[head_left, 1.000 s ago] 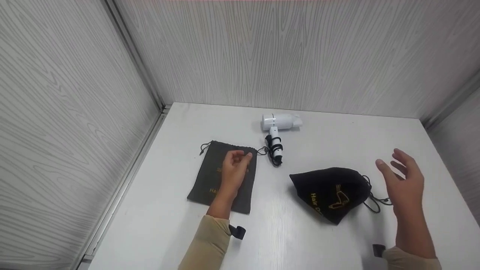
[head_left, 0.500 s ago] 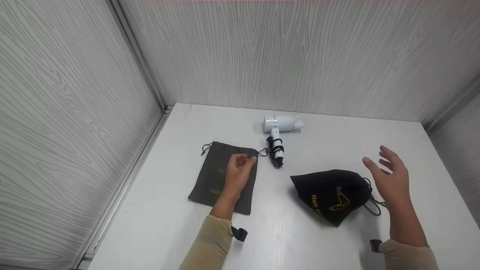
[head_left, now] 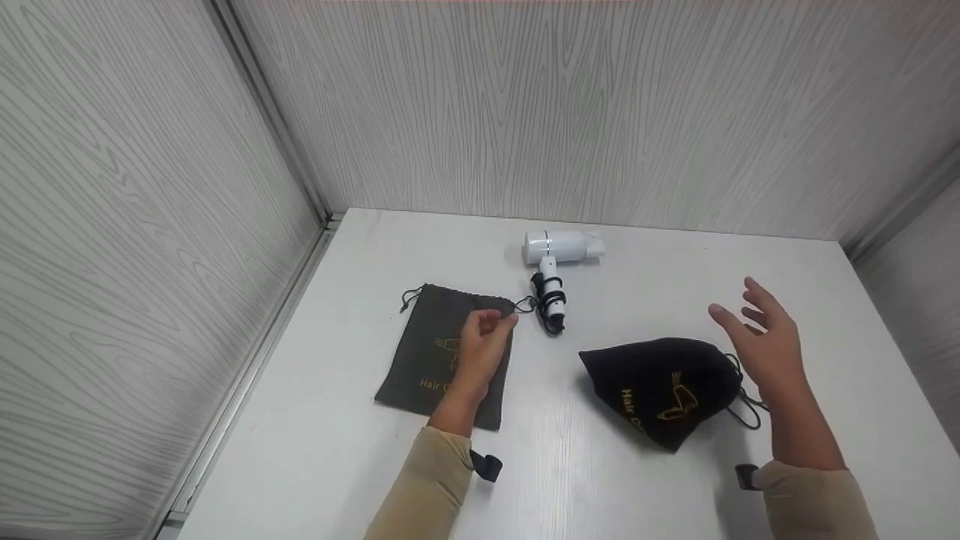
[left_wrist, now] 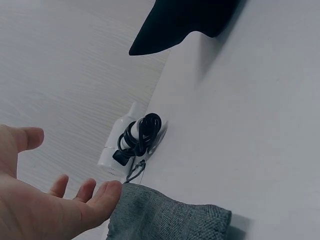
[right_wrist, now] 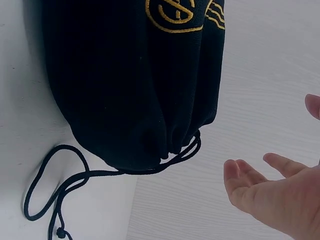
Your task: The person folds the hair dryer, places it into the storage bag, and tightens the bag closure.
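In the head view my left hand (head_left: 482,349) hovers over a flat dark grey drawstring bag (head_left: 420,341) with yellow lettering, its fingers loosely bent and holding nothing. My right hand (head_left: 769,349) is raised at the right, fingers apart, beside a fuller black drawstring bag (head_left: 645,375) that bears a yellow hair dryer drawing. That bag's cord (right_wrist: 75,175) trails from its gathered mouth in the right wrist view, apart from the fingers. Behind the bags lies a white hair dryer (head_left: 566,246), a black power cord (left_wrist: 151,125) wound round its handle.
All of it lies on a white table (head_left: 300,420). A wood-grained panel (head_left: 525,112) rises along the back edge. Another panel (head_left: 135,262) stands at the left, with a metal rail (head_left: 251,360) beside the table.
My right hand has moved left and slightly away from me, closer to the black bag. The left hand has shifted slightly right. Both bags and the hair dryer stay in place.
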`<state>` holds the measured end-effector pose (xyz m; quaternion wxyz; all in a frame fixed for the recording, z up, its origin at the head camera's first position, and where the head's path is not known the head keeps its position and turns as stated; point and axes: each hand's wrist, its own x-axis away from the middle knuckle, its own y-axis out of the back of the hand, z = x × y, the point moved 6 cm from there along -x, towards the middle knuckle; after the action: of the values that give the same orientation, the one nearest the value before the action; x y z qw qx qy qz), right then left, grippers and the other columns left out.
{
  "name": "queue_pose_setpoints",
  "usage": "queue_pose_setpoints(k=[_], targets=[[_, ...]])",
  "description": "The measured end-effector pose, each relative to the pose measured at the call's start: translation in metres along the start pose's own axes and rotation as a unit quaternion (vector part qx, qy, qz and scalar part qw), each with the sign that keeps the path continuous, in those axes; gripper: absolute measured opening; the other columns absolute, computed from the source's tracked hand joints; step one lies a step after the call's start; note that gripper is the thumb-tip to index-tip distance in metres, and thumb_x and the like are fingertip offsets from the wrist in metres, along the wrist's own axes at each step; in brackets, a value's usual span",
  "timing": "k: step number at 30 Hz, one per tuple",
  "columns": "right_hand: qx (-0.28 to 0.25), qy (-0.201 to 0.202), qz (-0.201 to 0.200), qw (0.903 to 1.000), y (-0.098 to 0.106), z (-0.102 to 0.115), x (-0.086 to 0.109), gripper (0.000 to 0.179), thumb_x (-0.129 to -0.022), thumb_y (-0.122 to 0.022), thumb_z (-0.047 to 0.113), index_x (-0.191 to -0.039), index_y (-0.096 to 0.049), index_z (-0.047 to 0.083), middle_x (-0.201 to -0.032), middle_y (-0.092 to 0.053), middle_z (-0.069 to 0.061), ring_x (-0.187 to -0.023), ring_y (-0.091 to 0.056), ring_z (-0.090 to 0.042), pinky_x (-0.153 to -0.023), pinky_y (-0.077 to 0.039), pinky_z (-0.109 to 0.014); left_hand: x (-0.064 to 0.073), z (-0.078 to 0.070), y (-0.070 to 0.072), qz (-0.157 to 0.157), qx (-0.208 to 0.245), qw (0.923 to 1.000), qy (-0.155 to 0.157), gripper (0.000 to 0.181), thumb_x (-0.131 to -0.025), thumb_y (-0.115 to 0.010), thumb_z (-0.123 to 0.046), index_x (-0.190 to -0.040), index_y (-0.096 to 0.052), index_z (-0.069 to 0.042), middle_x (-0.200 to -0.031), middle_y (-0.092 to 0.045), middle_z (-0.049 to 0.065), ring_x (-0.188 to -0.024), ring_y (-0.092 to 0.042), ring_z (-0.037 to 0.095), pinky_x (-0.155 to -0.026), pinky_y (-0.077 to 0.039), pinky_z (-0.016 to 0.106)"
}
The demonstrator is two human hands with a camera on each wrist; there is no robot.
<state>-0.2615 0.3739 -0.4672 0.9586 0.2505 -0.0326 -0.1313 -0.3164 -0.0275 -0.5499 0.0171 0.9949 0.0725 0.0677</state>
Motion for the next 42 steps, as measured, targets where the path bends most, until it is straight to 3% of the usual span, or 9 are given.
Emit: queue_pose_setpoints(k=[10, 16, 26, 30, 35, 42], targets=[[0.001, -0.002, 0.028, 0.9996, -0.015, 0.001, -0.013, 0.090, -0.102, -0.066, 0.054, -0.171, -0.020, 0.020, -0.174, -0.025, -0.021, -0.158, -0.031, -0.047, -0.121, -0.035, -0.067, -0.004, 0.002, -0.007, -0.005, -0.002, 1.0000, 0.002, 0.051, -0.097, -0.073, -0.033, -0.135, -0.058, -0.002, -0.126, -0.062, 0.013, -0.117, -0.059, 0.026, -0.101, -0.051, 0.042], [0.014, 0.022, 0.028, 0.9993, -0.021, 0.015, -0.018, 0.089, -0.102, -0.067, 0.053, -0.170, -0.023, 0.018, -0.173, -0.028, -0.023, -0.157, -0.032, -0.048, -0.123, -0.034, -0.066, -0.007, 0.001, -0.015, 0.011, 0.012, 0.9999, -0.001, 0.052, -0.099, -0.072, -0.032, -0.137, -0.056, -0.001, -0.126, -0.060, 0.015, -0.111, -0.062, 0.024, -0.090, -0.055, 0.035], [0.034, 0.042, 0.046, 0.9975, -0.034, 0.027, -0.026, 0.091, -0.100, -0.068, 0.054, -0.169, -0.026, 0.013, -0.171, -0.030, -0.024, -0.155, -0.034, -0.049, -0.123, -0.034, -0.064, -0.012, 0.000, -0.030, 0.005, 0.012, 0.9999, 0.001, 0.047, -0.095, -0.075, -0.029, -0.129, -0.059, -0.001, -0.119, -0.062, 0.013, -0.104, -0.060, 0.022, -0.079, -0.053, 0.029], [0.041, 0.057, 0.052, 0.9962, -0.038, 0.034, -0.028, 0.090, -0.101, -0.068, 0.054, -0.168, -0.028, 0.010, -0.171, -0.031, -0.023, -0.154, -0.036, -0.050, -0.122, -0.035, -0.065, -0.012, -0.003, -0.033, 0.012, 0.011, 0.9999, 0.005, 0.043, -0.094, -0.076, -0.030, -0.127, -0.061, -0.006, -0.119, -0.061, 0.012, -0.105, -0.060, 0.022, -0.082, -0.053, 0.031], [0.061, 0.077, 0.055, 0.9937, -0.044, 0.044, -0.028, 0.087, -0.101, -0.069, 0.051, -0.167, -0.030, 0.008, -0.170, -0.031, -0.024, -0.153, -0.037, -0.050, -0.122, -0.036, -0.063, -0.013, -0.005, -0.036, 0.023, 0.011, 0.9996, 0.009, 0.047, -0.095, -0.075, -0.030, -0.130, -0.059, -0.002, -0.118, -0.061, 0.012, -0.105, -0.060, 0.022, -0.084, -0.053, 0.032], [0.077, 0.099, 0.057, 0.9905, -0.054, 0.053, -0.030, 0.085, -0.101, -0.070, 0.049, -0.165, -0.034, 0.007, -0.166, -0.033, -0.027, -0.151, -0.038, -0.051, -0.121, -0.038, -0.063, -0.015, -0.012, -0.038, 0.020, 0.017, 0.9997, 0.004, 0.044, -0.094, -0.075, -0.030, -0.127, -0.061, -0.005, -0.116, -0.062, 0.010, -0.103, -0.059, 0.020, -0.085, -0.049, 0.030]])
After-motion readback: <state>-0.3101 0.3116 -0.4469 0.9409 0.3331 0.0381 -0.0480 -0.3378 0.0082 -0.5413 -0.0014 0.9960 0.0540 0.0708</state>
